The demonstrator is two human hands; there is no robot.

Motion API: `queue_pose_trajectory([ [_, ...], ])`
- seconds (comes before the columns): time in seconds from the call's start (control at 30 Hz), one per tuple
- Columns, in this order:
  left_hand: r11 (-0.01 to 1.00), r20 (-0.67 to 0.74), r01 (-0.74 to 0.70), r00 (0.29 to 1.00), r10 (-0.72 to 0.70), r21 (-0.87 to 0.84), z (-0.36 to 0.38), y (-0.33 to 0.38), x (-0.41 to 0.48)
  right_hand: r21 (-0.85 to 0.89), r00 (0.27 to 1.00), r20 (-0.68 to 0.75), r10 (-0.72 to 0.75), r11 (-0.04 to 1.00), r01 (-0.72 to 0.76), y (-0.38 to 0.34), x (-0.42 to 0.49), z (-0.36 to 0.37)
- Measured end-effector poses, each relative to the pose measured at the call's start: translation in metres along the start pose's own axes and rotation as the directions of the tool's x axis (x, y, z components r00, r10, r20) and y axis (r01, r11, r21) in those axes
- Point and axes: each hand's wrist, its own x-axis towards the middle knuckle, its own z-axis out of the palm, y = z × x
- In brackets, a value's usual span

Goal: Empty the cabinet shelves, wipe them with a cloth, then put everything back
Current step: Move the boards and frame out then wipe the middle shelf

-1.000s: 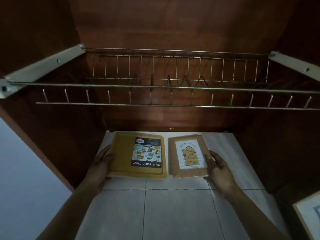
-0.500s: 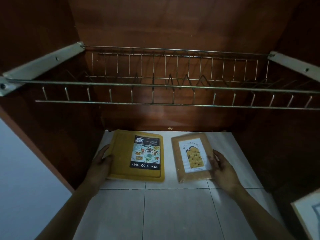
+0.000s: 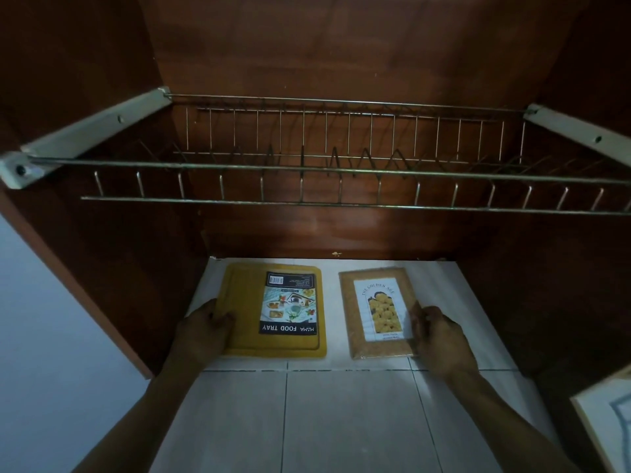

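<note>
Food tray [image 3: 246,312]: yellow, flat on the white bottom shelf [image 3: 461,302], left side.
Packet [image 3: 377,312]: brown, just beside the tray, apart.
Left hand [image 3: 205,331]: fingers curled over the tray's left edge.
Right hand [image 3: 440,339]: fingers gripping the packet's right edge.
Wire rack [image 3: 341,170]: above both.

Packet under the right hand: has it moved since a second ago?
Yes. The packet slid slightly right, toward the cabinet's right wall, widening its gap to the tray.
</note>
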Motion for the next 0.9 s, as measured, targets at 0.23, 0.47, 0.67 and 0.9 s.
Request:
queue_pose_trajectory([
  [0.23, 0.973, 0.004, 0.015, 1.000, -0.017, 0.229, -0.002, -0.013, 0.010, -0.125, 0.998, -0.056, 0.014, 0.992, -0.021, -0.006, -0.005, 0.001],
  [0.47, 0.958, -0.017, -0.054, 0.998, 0.061, 0.282, 0.002, -0.020, 0.015, -0.231, 1.000, -0.024, -0.003, 0.973, -0.003, -0.016, -0.012, -0.005],
  [0.67, 0.946, -0.032, -0.060, 0.997, 0.074, 0.319, 0.003, -0.014, 0.006, -0.374, 0.996, 0.056, -0.069, 0.923, 0.085, -0.021, -0.020, -0.010],
  [0.9, 0.952, -0.027, -0.094, 0.994, 0.106, 0.292, 0.000, -0.011, 0.004, -0.298, 1.000, 0.023, -0.003, 0.955, 0.009, -0.017, -0.018, -0.008],
])
